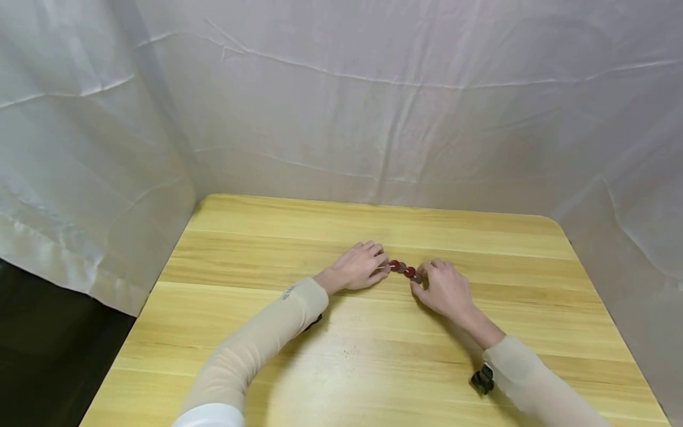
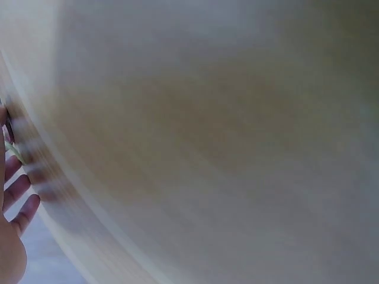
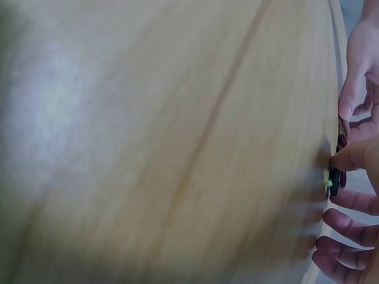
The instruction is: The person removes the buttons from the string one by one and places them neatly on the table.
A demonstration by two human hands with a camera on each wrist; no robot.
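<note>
Both hands rest near the middle of the wooden table, close together. Between them lies a short row of dark red beads, flat on the tabletop. The left hand touches the row's left end with curled fingertips; whether it pinches a bead I cannot tell. The right hand pinches the right end between thumb and forefinger, its other fingers loosely curled. White cloth hangs behind the table.
</note>
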